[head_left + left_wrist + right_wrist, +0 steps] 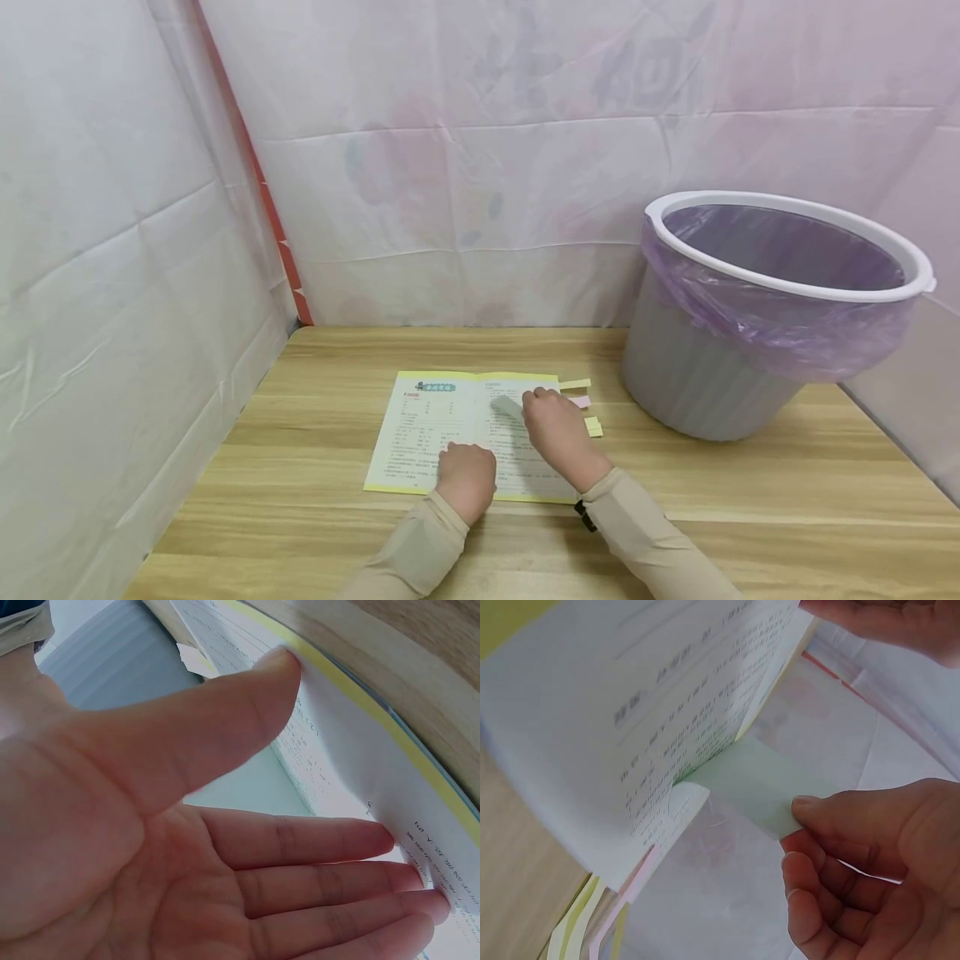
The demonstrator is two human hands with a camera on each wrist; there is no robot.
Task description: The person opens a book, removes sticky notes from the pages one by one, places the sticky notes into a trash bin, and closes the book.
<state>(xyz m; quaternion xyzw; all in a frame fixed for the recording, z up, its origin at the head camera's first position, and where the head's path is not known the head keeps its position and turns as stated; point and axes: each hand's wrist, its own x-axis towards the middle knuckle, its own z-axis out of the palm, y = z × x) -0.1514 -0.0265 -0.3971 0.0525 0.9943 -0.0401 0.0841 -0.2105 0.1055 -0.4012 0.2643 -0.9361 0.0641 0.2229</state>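
An open booklet [427, 454] with printed pages and yellow edge bands lies on the wooden table. My left hand [467, 481] is at the booklet's lower middle; in the left wrist view its fairly straight fingers [300, 836] and thumb touch the page. Over the right-hand page, my right hand [558, 429] pinches the end of a pale green sticky note [761, 787] between thumb and fingers. That note stands up off the page, its other end against the paper. Yellow tabs [575, 384] and a pink tab [581, 402] stick out from the booklet's right edge.
A grey waste bin [675, 358] with a white rim and a purple bag liner [810, 333] stands on the table to the right of the booklet. White sheeting [465, 200] hangs behind and at the left, with a red strip [258, 167] in the corner.
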